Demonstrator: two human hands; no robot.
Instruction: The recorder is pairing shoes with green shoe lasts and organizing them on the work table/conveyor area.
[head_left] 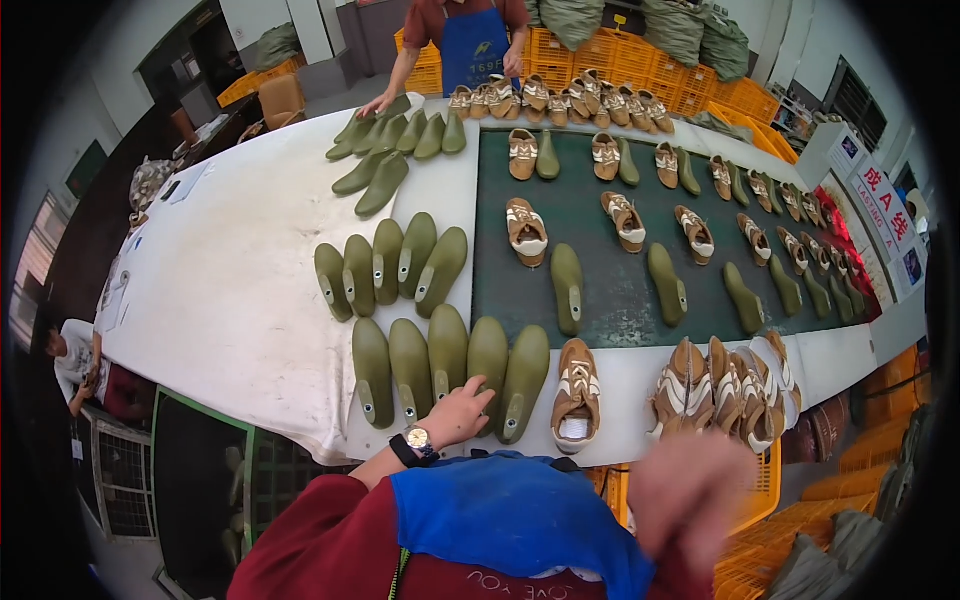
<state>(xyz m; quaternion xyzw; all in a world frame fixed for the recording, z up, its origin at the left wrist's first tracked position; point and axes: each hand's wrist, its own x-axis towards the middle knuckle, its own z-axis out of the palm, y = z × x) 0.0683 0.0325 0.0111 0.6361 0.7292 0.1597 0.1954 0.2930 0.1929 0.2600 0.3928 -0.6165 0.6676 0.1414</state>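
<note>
At the near edge of the white work surface (230, 300), left hand (458, 412) rests fingers loosely spread on an olive-green plastic shoe last (487, 372) in a tight row, gripping nothing; blurred right hand (690, 495) unreadable, could swipe the tan-and-white sneaker (577, 394) off the edge.

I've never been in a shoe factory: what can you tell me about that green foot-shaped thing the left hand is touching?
The olive-green shoe last looks like smooth moulded plastic, foot-shaped, with a small metal-looking socket near its near end. It lies on the white table edge in a row of similar lasts, toe pointing away. The left hand rests its fingers against it.
</note>
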